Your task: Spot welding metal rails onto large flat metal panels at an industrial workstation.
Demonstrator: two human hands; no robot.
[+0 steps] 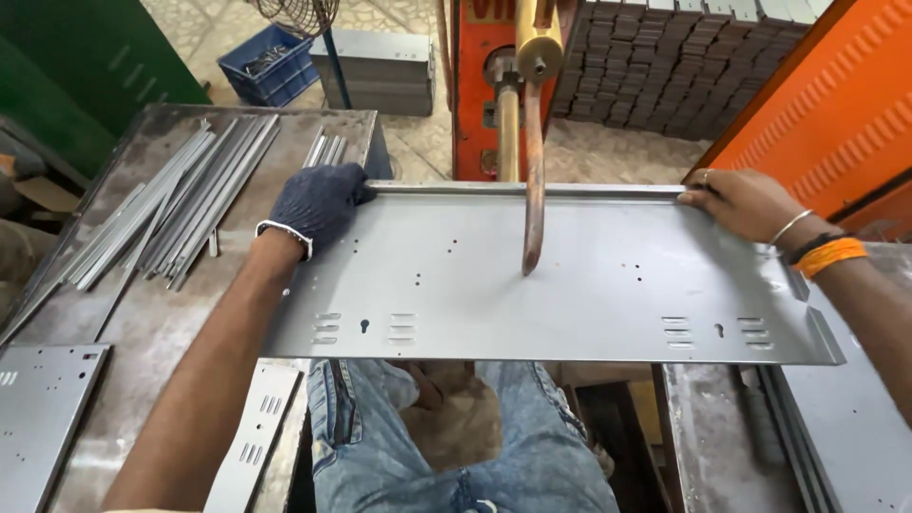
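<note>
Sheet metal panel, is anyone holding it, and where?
Yes. Both hands hold the panel by its far folded edge: the gloved left hand at the left end, the bare right hand at the right end.

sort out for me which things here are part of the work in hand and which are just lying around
In hand:
- grey sheet metal panel, held flat
- left hand, gloved, on its far left edge
- right hand, bare, on its far right edge
- curved electrode arm, tip down on the panel

Lying about:
- metal strips on the bench
- spare panels
- blue crate
- stacked dark parts
</note>
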